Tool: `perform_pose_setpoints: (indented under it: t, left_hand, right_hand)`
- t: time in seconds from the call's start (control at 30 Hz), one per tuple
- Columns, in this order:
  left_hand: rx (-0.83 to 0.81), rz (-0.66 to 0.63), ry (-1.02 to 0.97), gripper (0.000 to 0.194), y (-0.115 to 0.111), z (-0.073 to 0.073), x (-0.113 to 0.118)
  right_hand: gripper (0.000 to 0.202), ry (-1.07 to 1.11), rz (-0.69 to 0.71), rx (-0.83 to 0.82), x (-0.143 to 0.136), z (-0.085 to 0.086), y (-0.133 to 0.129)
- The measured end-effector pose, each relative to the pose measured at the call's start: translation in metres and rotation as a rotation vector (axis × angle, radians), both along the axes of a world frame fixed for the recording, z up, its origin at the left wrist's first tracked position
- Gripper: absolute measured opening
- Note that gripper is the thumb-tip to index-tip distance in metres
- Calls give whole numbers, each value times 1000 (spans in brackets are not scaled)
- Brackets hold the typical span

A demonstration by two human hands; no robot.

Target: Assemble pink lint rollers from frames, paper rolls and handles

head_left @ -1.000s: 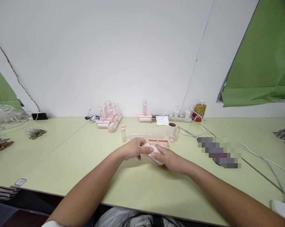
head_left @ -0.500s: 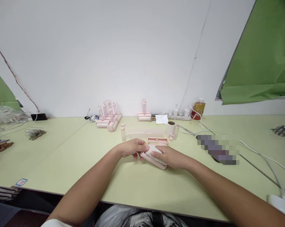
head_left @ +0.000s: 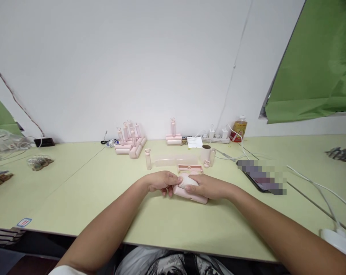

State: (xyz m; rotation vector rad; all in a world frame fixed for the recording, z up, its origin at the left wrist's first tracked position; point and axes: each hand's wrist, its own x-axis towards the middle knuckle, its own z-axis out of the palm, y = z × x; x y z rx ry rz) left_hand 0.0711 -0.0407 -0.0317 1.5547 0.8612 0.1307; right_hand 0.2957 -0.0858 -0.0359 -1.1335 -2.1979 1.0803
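Low over the table's near half I hold a lint roller, a white sticky roll point(head_left: 187, 181) set in a pink case point(head_left: 191, 195). The left end of it is pinched by my left hand point(head_left: 163, 181), thumb on the roll. My right hand point(head_left: 208, 186) wraps the other end, its thumb lying across the white roll. Just beyond my hands lies an open pink cover point(head_left: 190, 168). Clear plastic film or sleeves point(head_left: 175, 160) lie flat behind it. A pink handle point(head_left: 148, 159) stands to their left; another clear-and-pink handle point(head_left: 212, 157) is at their right.
Several pink lint rollers point(head_left: 130, 147) stand at the back left, and one more point(head_left: 174, 138) by the wall. A paper roll point(head_left: 205, 152), a power strip point(head_left: 218, 139), a bottle point(head_left: 238, 130) and a partly blurred phone point(head_left: 260, 179) with cables occupy the right.
The lint roller has rotated in my hands, so more of the pink case faces me and the roll sits farther back. My grip stays at both ends.
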Motion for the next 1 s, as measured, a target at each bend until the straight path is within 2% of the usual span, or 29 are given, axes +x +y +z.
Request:
perform_pose_setpoints:
  t: [0.13,0.3,0.53,0.8,1.0]
  left_hand:
    - [7,5,-48,54,-1,5,-2]
    - [18,64,-68,52,0,6,0]
    - [-26,124,-95,51,1,9,-2]
    - [5,194,-107,47,0,6,2]
    - [-9,212,-188,45,-1,7,1]
  right_hand:
    - [46,-91,72,-27,-3,3,-4]
    - [44,-90,132,-75,-6,6,-6]
    - [34,-152,30,-72,-5,4,-4]
    - [40,-181,-47,5,-5,-2,-2]
    - [43,-88,33,-22,-4,-7,0]
